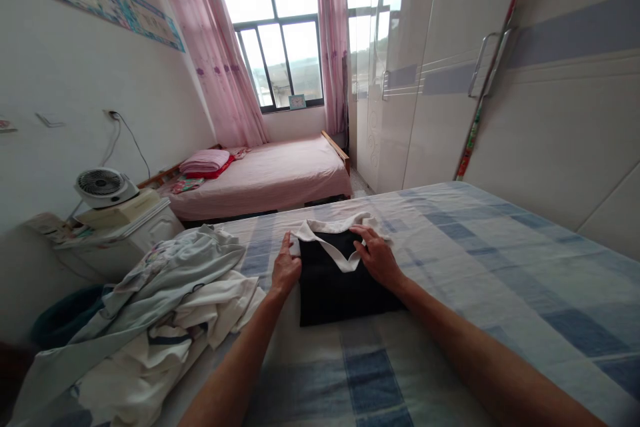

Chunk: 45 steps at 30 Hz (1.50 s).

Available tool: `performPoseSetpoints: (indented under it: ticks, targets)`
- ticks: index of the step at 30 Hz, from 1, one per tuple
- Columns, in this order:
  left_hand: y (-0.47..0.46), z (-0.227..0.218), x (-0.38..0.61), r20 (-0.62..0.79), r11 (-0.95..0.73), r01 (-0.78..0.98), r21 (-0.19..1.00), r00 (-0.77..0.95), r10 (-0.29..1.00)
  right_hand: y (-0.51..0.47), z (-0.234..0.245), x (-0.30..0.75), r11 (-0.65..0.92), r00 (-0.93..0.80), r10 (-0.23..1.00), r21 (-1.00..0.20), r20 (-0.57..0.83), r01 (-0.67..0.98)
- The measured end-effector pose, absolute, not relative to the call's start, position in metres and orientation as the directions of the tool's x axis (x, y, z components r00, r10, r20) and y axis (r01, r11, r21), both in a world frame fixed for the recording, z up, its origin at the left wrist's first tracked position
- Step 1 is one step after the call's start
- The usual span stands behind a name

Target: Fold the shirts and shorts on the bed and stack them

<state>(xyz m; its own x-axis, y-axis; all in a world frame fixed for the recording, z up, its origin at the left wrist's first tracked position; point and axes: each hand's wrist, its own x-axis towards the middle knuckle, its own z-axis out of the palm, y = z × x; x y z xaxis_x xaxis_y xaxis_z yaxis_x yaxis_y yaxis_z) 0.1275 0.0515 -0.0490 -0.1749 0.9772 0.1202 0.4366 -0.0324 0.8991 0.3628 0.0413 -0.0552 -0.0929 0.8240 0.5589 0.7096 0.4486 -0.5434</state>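
A folded black garment [330,297] with a white collar lies mid-frame on a checked bedsheet [480,267]. The left hand [287,268] touches its edge, any pinch unclear; the right hand [379,256] rests opposite, fingers loosely spread.

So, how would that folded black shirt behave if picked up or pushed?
The shirt would probably sag, being soft-looking cloth. Its folds might fall open, as nothing visible fastens them. Pushed, it'd likely bunch, lying flat on the sheet.
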Motion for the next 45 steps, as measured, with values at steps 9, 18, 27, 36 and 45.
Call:
performPoseSetpoints:
  ticks: [9,18,27,36,45]
  targets:
    - [0.058,-0.029,0.166,0.429,-0.473,0.836,0.279,0.332,0.84,0.074,-0.038,0.357,0.42,-0.276,0.831,-0.218,0.484,0.881]
    - [0.078,-0.084,0.146,0.192,-0.235,0.886,0.399,0.169,0.967,0.094,-0.091,0.384,0.222,-0.138,0.946,-0.277,0.293,0.935]
    - [0.063,-0.061,0.155,0.264,-0.232,0.883,0.408,0.13,0.956,0.076,-0.063,0.379,0.198,-0.109,0.948,-0.287,0.298,0.937]
    - [-0.018,-0.061,0.138,0.228,-0.642,0.714,0.279,0.601,0.766,-0.02,-0.078,0.399,0.322,-0.283,0.945,-0.304,0.167,0.897]
    - [-0.044,-0.041,0.155,0.205,-0.731,0.682,0.024,0.712,0.671,-0.088,-0.038,0.378,0.055,-0.038,0.998,-0.873,0.042,0.485]
